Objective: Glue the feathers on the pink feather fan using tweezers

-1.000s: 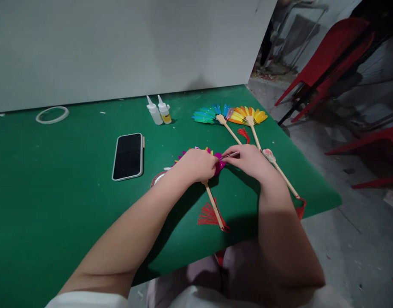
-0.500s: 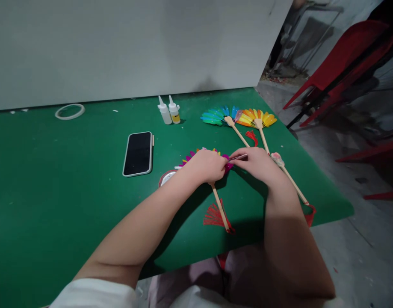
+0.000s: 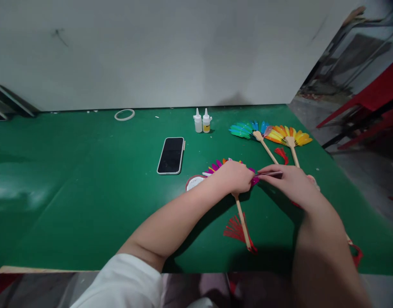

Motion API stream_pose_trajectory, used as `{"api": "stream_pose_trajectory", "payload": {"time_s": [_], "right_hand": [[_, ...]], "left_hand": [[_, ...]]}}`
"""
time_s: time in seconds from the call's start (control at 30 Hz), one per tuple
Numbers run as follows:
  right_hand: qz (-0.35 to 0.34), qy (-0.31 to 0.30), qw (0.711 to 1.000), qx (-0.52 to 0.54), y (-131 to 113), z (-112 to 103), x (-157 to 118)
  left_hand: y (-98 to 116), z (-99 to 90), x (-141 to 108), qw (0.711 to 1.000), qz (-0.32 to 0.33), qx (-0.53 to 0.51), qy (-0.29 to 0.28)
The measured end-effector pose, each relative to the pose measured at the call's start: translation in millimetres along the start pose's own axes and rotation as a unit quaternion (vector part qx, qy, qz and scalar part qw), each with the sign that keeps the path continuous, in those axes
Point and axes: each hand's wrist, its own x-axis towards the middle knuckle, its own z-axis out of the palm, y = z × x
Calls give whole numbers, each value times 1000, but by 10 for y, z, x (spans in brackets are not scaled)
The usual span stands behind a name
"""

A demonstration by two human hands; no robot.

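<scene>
A hand fan (image 3: 241, 216) with purple, orange and white petals and a wooden handle lies on the green table. My left hand (image 3: 237, 176) covers much of its head, fingers closed on the right-hand petals; the fingertips are partly hidden. My right hand (image 3: 292, 184) pinches slim tweezers (image 3: 271, 173), their tips at the purple petals beside my left fingers. From the handle's end hangs a red tassel (image 3: 234, 229). A round white piece with a reddish rim (image 3: 194, 182) shows partly behind my left forearm.
Behind my right hand lie a blue-green fan (image 3: 244, 130) and a yellow-orange fan (image 3: 289, 136). Two small dropper bottles (image 3: 202, 123) stand near the wall. A phone (image 3: 171, 156) and a white ring (image 3: 124, 115) lie to the left. Red chairs (image 3: 369, 94) stand beyond the table's right edge.
The camera view has swung left, so everything sits further right and a little lower in the picture. Both hands keep their hold at the fan's petals, with the tweezers still there.
</scene>
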Motion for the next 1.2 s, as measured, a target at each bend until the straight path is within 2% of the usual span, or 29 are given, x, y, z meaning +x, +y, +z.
{"api": "stream_pose_trajectory", "payload": {"time_s": [0.13,0.3,0.43,0.5,0.53,0.57,0.6,0.67,0.7,0.73,0.77,0.8,0.9,1.0,1.1,1.2], "right_hand": [[-1,14,1000,15,21,-52,-35],[-7,23,999,43,15,-83,-69],[-1,29,999,37,-45,-77,-87],[3,26,999,39,-46,-55,-78],[2,23,999,47,-32,-38,-67],[-1,18,998,58,-10,-20,-53],[-5,13,998,69,17,0,-37],[-8,5,997,78,67,34,-5],[-7,3,997,75,83,45,6],[-3,2,998,70,90,52,15],[0,2,998,65,90,55,19],[3,1,998,60,83,53,20],[3,-1,998,58,52,40,13],[-6,2,998,59,46,34,10],[-18,3,998,66,72,43,17],[-27,0,997,76,102,57,28]], "left_hand": [[-25,-82,-12,1000,-10,-6,0],[-187,-224,-66,998,-26,-64,-3],[-289,-297,-123,985,-43,-164,27],[-306,-352,-160,961,-60,-260,69],[-313,-389,-181,938,-70,-322,109],[-324,-432,-203,903,-78,-391,161],[-341,-480,-227,854,-81,-463,223],[-396,-577,-275,721,-79,-595,346],[-433,-619,-298,649,-82,-649,388],[-473,-654,-320,585,-93,-694,410],[-515,-678,-338,534,-110,-729,414],[-555,-691,-354,499,-130,-756,405],[-648,-671,-375,440,-162,-808,357],[-681,-603,-371,404,-165,-834,339],[-672,-519,-375,397,-191,-824,356],[-658,-433,-423,413,-217,-798,381]]}}
